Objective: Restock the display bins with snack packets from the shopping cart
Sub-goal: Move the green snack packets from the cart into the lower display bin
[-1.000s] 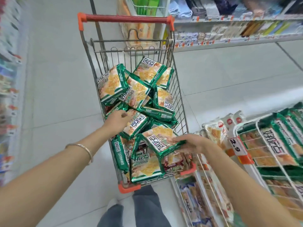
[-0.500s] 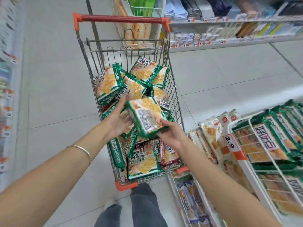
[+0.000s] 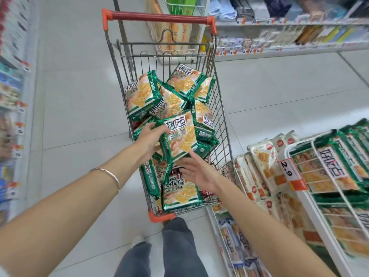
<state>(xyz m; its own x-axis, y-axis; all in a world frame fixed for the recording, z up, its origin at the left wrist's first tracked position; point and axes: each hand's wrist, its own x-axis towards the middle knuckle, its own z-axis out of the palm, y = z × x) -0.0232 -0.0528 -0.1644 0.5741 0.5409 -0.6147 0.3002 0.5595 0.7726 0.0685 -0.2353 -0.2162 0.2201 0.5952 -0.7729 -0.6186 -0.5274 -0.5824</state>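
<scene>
Head view: you look down into a wire shopping cart in a shop aisle, with both bare arms reaching over its near end.
Held packet: a green snack packet with a yellow cracker picture is raised above the heap, tilted, near the middle of the cart.
Left hand: your left hand grips the packet's left edge, its fingers curled over the upper left corner. A thin bracelet sits on that wrist.
Right hand: your right hand holds nothing. Its fingers are spread, with the tips at the packet's lower edge; whether they touch it cannot be told.
Cart load: more green packets lie heaped from the far end to the near end, some standing on edge.
Cart edges: a red handle bar crosses the far end. An orange corner bumper marks the near left corner, just ahead of your trouser leg.
Display bin: a white wire bin stands to your right, well apart from the held packet. It holds matching packets and carries a price tag reading 2.9.
Between cart and bin: white-and-orange packets stand in a row, just beside the cart's right wall.
Open room: pale tiled floor lies bare to the cart's left, up to blurred shelving. More floor opens beyond the cart's right side, toward a back shelf.
</scene>
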